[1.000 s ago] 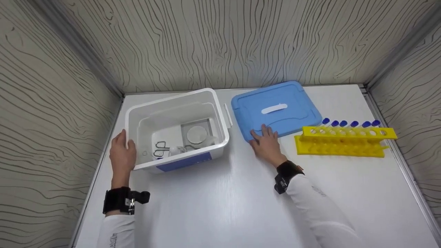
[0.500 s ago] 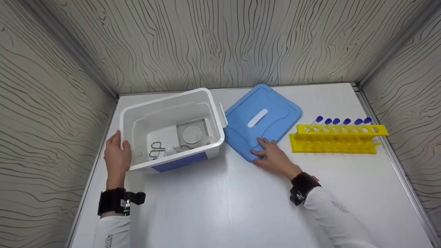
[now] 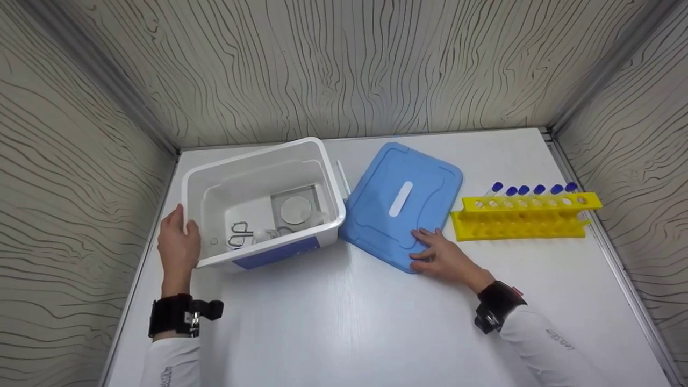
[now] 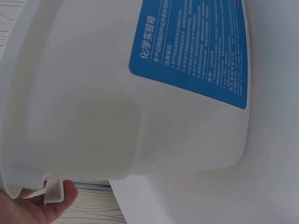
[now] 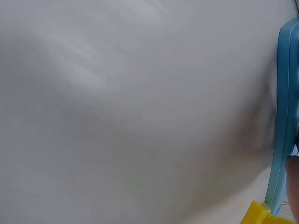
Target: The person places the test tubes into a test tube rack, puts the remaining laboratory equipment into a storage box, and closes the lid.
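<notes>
A white plastic box [image 3: 279, 253] with a blue label stands lidless on the left. My left hand [image 3: 179, 244] holds its left end, the thumb near the rim. In the left wrist view, fingers curl beside a white latch [image 4: 54, 191] under the box's rim. To the right of the box lies its blue lid [image 3: 371, 207], turned diagonally, with a white handle [image 3: 400, 199]. The box's rim overlaps the lid's left corner in the head view. My right hand [image 3: 443, 259] grips the lid's near right corner, fingers on top and thumb at the edge.
Inside the box are a bent metal piece [image 3: 240, 234], a white round dish [image 3: 295, 209] on a grey square and clear glassware [image 3: 317, 217]. A yellow rack [image 3: 521, 231] holding several blue-capped tubes [image 3: 523, 190] stands right of the lid. Wood-patterned walls surround the white table [image 3: 322, 333].
The lid has turned counterclockwise and come nearer, its handle now almost upright in view. My right hand moved with its corner, toward me and rightward. My left hand stays at the box.
</notes>
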{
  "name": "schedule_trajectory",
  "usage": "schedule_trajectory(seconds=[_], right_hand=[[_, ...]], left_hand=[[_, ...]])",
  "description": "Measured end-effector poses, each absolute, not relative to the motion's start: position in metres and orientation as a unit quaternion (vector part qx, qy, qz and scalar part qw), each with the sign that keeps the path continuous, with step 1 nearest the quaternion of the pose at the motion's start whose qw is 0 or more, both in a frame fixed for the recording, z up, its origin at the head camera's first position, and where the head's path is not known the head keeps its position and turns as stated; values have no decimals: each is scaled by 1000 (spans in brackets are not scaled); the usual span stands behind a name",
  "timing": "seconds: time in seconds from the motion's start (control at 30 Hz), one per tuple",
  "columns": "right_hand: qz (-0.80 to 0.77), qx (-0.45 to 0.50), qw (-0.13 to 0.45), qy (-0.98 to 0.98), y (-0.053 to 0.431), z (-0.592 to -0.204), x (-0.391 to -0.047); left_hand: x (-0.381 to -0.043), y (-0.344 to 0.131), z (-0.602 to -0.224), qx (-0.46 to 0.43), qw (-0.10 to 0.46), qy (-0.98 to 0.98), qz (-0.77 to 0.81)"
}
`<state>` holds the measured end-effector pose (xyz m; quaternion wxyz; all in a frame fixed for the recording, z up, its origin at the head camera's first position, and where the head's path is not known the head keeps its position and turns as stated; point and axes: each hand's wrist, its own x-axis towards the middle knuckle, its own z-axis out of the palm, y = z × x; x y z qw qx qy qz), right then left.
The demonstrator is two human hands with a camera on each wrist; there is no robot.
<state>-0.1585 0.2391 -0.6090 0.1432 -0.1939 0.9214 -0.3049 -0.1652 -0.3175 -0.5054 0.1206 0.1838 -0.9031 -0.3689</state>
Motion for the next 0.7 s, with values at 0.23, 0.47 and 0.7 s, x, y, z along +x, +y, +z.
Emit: schedule_trajectory(seconds=[0.23, 0.47, 0.7], right_hand=[[-324, -190, 138, 916, 246, -609, -155], [-323, -140, 90, 932, 232, -595, -167], [-313, -34, 35, 948, 204, -577, -205]], left_hand=[[-164, -321, -505, 182, 119, -904, -368], [-164, -320, -503, 185, 123, -902, -371], [-166, -317, -506, 189, 119, -900, -373]])
